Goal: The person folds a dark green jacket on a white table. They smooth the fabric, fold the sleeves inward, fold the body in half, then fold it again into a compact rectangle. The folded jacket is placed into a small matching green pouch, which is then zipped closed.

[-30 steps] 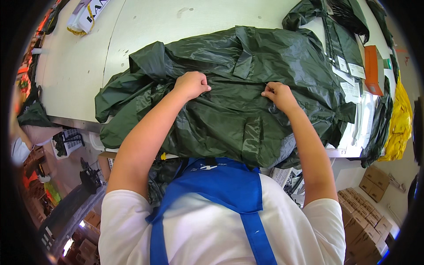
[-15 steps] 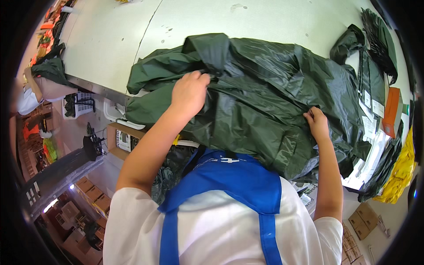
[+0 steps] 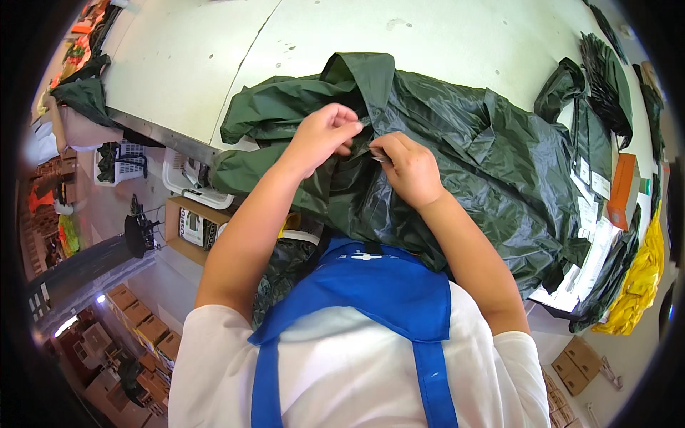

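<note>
A dark green, shiny raincoat point(image 3: 464, 157) lies crumpled across the table in front of me, its sleeves toward the left and its collar part raised at the far side. Over its upper front my left hand point(image 3: 325, 139) is closed, thumb and forefinger pinched at the opening's edge; the exact bit between them is too small to name. Close beside it, my right hand point(image 3: 410, 167) pinches the raincoat's front edge, and a small pale piece shows below its fingertips. The hands are a short gap apart.
The pale table point(image 3: 285, 53) has a metal edge at left. Dark garments, papers, an orange box point(image 3: 623, 189) and a yellow garment point(image 3: 633, 274) crowd the right end. A white basket point(image 3: 178, 175) and an open carton point(image 3: 182, 246) stand below at left. Another person's arm point(image 3: 57, 128) shows far left.
My right hand has moved left and away from me, from the raincoat's right part to beside my left hand. My left hand has shifted slightly right, and the raincoat's collar part has moved with it.
</note>
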Action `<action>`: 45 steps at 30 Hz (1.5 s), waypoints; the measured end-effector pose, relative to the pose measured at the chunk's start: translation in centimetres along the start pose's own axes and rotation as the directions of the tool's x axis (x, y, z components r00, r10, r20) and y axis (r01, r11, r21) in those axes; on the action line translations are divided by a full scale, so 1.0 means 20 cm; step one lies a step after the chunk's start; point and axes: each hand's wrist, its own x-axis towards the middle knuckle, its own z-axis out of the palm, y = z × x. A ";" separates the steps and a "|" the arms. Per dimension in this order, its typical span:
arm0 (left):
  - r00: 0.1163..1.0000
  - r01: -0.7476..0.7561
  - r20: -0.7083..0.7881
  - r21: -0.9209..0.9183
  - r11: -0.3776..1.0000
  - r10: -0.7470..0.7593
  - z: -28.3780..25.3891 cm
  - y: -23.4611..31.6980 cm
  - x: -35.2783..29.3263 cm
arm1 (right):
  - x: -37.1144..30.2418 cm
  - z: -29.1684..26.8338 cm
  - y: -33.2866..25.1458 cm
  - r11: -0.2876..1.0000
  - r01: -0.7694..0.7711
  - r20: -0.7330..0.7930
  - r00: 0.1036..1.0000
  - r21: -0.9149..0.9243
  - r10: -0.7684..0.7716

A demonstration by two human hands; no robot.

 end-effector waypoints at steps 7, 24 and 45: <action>0.993 -0.085 -0.083 -0.070 0.994 0.079 0.13 -0.05 0.28 | -0.02 0.03 0.01 0.966 -0.179 -0.103 0.974 0.188 0.200; 0.845 -0.481 0.069 0.531 0.698 0.531 0.16 0.10 -0.01 | 0.04 -0.11 0.00 0.952 -0.237 -0.206 0.939 0.193 0.276; 0.995 -0.097 0.048 0.590 0.802 0.085 -0.16 0.22 0.08 | 0.00 -0.05 0.18 0.845 -0.521 0.246 0.809 -0.120 0.534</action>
